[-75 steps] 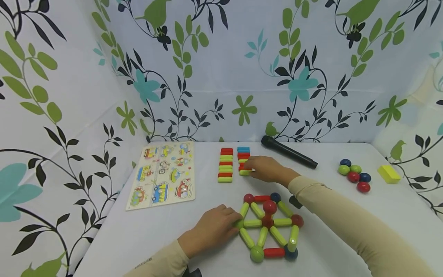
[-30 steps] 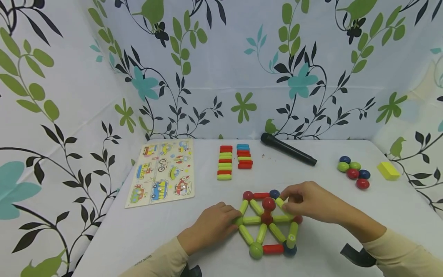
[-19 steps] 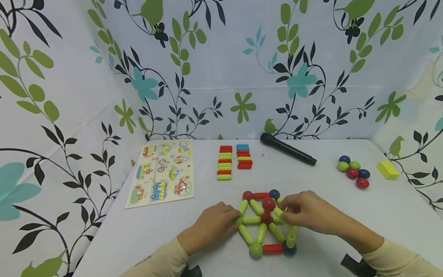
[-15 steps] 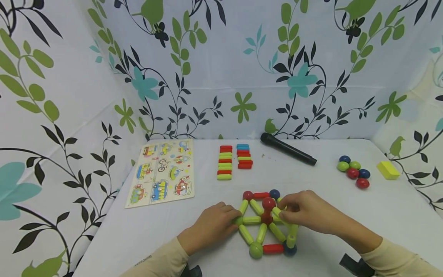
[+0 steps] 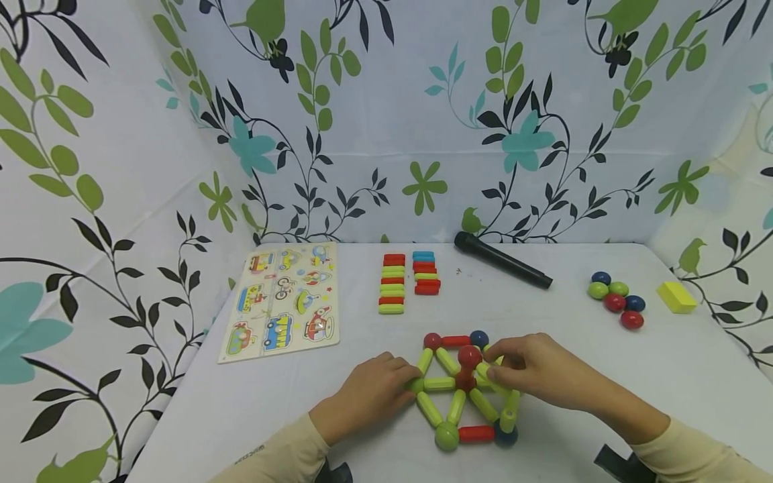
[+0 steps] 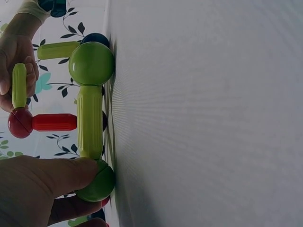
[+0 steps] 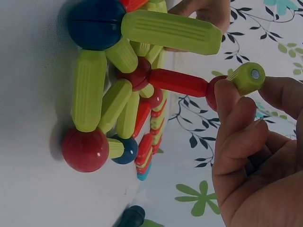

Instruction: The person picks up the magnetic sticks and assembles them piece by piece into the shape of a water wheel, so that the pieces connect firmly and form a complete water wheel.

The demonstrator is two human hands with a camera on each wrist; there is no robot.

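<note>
A magnetic stick-and-ball structure (image 5: 439,384) of green and red sticks lies on the table, with a red stick (image 7: 180,82) rising from its centre to a raised red ball (image 5: 469,356). My right hand (image 5: 537,369) pinches a green magnetic stick (image 7: 246,79) between thumb and finger, one end against the raised ball. My left hand (image 5: 368,389) holds the green ball (image 6: 98,182) at the structure's left corner between thumb and fingers. Another green stick (image 7: 173,33) stands up from the blue ball (image 7: 96,23) at the near right corner.
Behind lie two columns of loose sticks (image 5: 392,290) and a black microphone (image 5: 504,260). A wooden picture puzzle board (image 5: 284,302) is at the left. At the right are several loose balls (image 5: 614,302) and a yellow block (image 5: 677,297).
The right hand has come from the right column of sticks with a green stick, then lowered it against the raised red ball. The left hand has stayed at the green corner ball.
</note>
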